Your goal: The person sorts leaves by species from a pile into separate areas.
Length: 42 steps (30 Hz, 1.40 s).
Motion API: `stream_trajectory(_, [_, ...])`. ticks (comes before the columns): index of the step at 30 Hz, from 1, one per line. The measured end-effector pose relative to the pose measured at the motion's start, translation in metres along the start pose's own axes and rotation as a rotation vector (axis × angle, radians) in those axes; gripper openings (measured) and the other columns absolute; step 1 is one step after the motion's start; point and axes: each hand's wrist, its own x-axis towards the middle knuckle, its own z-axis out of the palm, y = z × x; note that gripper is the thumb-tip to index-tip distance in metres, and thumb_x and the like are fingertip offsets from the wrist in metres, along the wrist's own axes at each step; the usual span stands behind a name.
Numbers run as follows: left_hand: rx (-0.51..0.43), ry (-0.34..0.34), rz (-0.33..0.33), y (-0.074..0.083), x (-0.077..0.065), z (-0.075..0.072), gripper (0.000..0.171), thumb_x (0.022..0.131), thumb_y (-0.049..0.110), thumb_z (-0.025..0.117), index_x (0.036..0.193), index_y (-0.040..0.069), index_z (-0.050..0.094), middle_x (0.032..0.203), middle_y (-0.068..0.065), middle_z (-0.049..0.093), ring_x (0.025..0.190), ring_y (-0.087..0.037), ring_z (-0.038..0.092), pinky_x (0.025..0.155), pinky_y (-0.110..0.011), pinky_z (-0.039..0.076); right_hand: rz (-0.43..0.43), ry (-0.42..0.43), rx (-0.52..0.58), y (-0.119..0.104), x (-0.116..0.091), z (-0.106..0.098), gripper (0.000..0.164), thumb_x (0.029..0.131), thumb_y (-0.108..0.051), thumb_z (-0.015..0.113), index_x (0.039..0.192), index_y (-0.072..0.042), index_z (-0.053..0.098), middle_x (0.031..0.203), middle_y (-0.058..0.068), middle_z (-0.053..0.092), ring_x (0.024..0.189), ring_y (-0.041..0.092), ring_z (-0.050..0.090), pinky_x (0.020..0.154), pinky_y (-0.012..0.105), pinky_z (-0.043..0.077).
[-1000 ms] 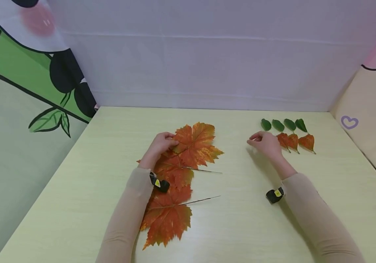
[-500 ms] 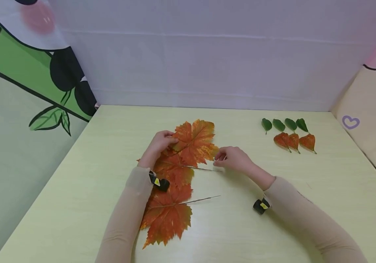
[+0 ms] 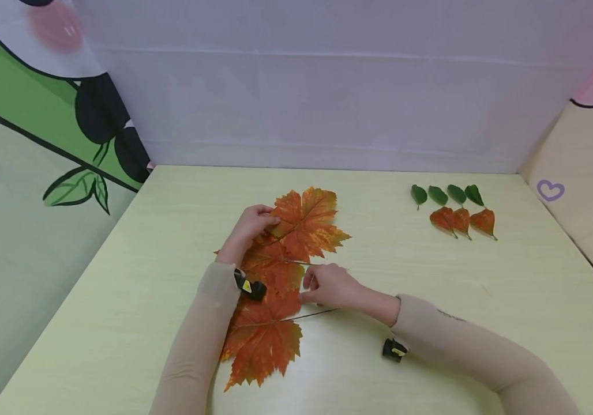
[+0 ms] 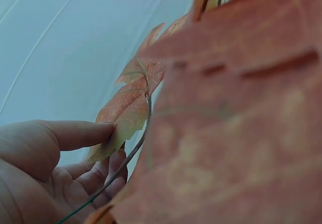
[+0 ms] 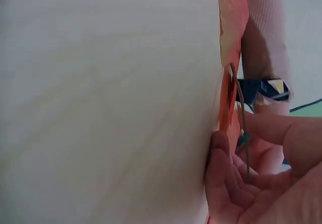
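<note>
Three big orange maple leaves lie overlapping in a column in the head view: the far leaf, the middle leaf and the near leaf. My left hand pinches the left edge of the far maple leaf, thumb on top and fingers beneath, also plain in the left wrist view. My right hand is at the right edges of the middle and near leaves, between their thin stems. Its fingers are bent around a leaf's edge in the right wrist view; whether they grip it I cannot tell.
Back right on the pale table lie a row of small green leaves and, in front of it, three small orange husk-like pieces. A pale cloth wall rises behind the table; printed panels flank both sides.
My right hand has swept left and nearer, from beside the small orange pieces to the big leaves' right edges. My left hand keeps its pinch on the far leaf, nearly still.
</note>
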Motion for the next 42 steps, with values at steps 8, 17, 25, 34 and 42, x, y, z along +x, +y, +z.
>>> stream_trajectory(8, [0.007,0.011,0.004,0.002,0.000,-0.001,0.038,0.088,0.016,0.058,0.122,0.002,0.050,0.110,-0.015,0.056,0.081,-0.021,0.054,0.071,-0.030,0.046,0.031,0.080,0.020,-0.010,0.012,0.010,0.028,0.073,-0.028,0.075,0.086,-0.012,0.056,0.064,-0.007,0.057,0.058,0.008,0.051,0.055,0.024,0.040])
stream_trajectory(17, [0.008,0.014,0.008,0.004,0.003,-0.003,0.041,0.088,0.018,0.058,0.125,0.003,0.049,0.113,-0.015,0.055,0.084,-0.022,0.052,0.078,-0.033,0.045,0.067,0.048,0.174,-0.003,0.016,0.004,0.025,0.071,-0.012,0.072,0.090,-0.009,0.057,0.070,-0.004,0.063,0.060,0.010,0.056,0.057,0.024,0.044])
stream_trajectory(25, [-0.003,0.024,0.029,0.006,0.006,-0.007,0.038,0.089,0.018,0.056,0.123,0.002,0.049,0.107,-0.013,0.055,0.077,-0.019,0.051,0.068,-0.030,0.044,0.112,0.038,0.368,0.008,0.011,-0.005,0.023,0.072,-0.004,0.067,0.092,-0.003,0.055,0.073,0.003,0.059,0.059,0.012,0.054,0.056,0.024,0.045])
stream_trajectory(34, [-0.034,0.009,0.044,0.008,0.006,-0.007,0.028,0.093,0.014,0.049,0.116,-0.002,0.051,0.107,-0.011,0.054,0.083,-0.017,0.050,0.075,-0.028,0.042,0.137,0.041,0.550,0.017,0.006,-0.007,0.024,0.076,0.002,0.065,0.096,0.003,0.053,0.080,0.008,0.056,0.064,0.013,0.054,0.060,0.024,0.048])
stream_trajectory(42, [-0.058,0.037,0.050,0.007,0.001,-0.024,0.036,0.094,0.016,0.048,0.126,0.001,0.045,0.119,-0.015,0.050,0.093,-0.021,0.052,0.089,-0.039,0.044,0.120,-0.027,0.521,0.024,0.004,-0.007,0.035,0.073,-0.006,0.074,0.098,-0.001,0.050,0.072,0.004,0.062,0.060,0.011,0.056,0.057,0.023,0.043])
